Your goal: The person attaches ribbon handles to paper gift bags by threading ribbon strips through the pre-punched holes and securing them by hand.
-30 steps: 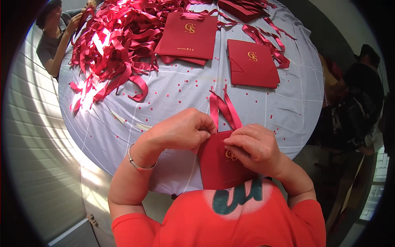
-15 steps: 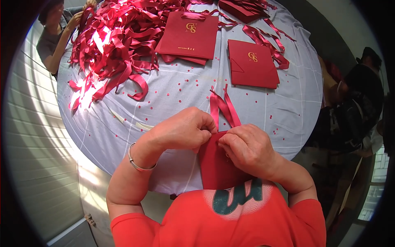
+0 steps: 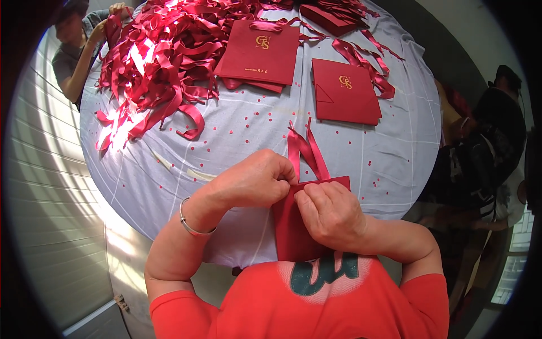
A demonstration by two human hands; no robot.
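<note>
A dark red paper gift bag [image 3: 293, 231] stands against me at the table's near edge. Its pink-red ribbon [image 3: 309, 150] runs up from the top edge and spreads over the cloth beyond it. At the bag's upper left corner my left hand [image 3: 265, 178] is closed, thumb and fingers pinching the rim by the ribbon. My right hand [image 3: 330, 212] lies over the bag's front, fingers bent together at the top edge. Its fingertips and whatever they grip are hidden behind the knuckles.
A big heap of red ribbons [image 3: 164, 62] covers the table's far left. Stacked red bags [image 3: 262, 56] lie at the far middle, with more flat bags [image 3: 345, 93] to the right. Small red paper dots [image 3: 247, 118] dot the white cloth [image 3: 237, 237]. Another person [image 3: 76, 51] works at far left.
My right hand has shifted slightly down and left, uncovering more of the bag's upper right edge. The left hand stays at the corner. The other person at far left has moved their hands a little.
</note>
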